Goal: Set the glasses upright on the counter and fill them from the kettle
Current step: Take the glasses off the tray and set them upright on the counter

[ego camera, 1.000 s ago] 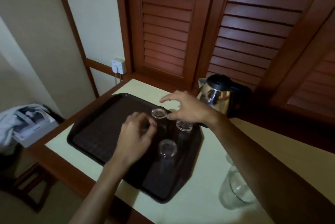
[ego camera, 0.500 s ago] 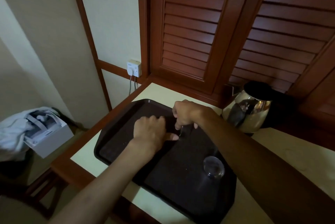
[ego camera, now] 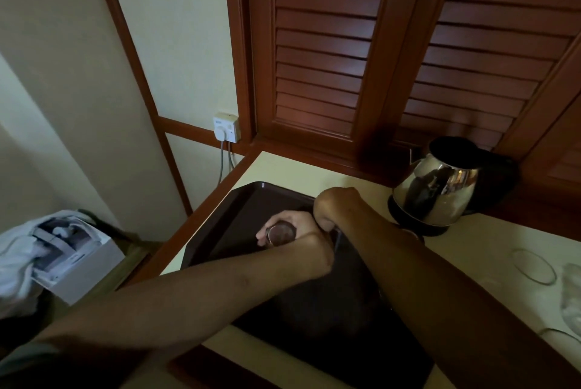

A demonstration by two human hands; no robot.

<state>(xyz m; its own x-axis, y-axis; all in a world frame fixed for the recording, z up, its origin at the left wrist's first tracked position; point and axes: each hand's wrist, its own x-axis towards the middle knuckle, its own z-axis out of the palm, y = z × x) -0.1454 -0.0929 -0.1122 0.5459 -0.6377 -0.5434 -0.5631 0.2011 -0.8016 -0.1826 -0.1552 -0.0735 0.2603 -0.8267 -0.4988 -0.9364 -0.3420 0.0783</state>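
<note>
Over the dark tray (ego camera: 239,200), the left hand (ego camera: 301,240) is now gripping a glass (ego camera: 280,234), lifted since a second ago; right hand (ego camera: 333,206) fingers' hold hidden; kettle (ego camera: 437,190) waiting on the table (ego camera: 471,240)

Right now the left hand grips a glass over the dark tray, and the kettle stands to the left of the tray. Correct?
Not quite. In the head view the kettle stands right of the tray, not left. The left hand does grip a glass over it.

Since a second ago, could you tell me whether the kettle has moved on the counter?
No. The kettle stands where it did, on the counter beside the far right corner of the tray, just below the louvred shutters.
</note>
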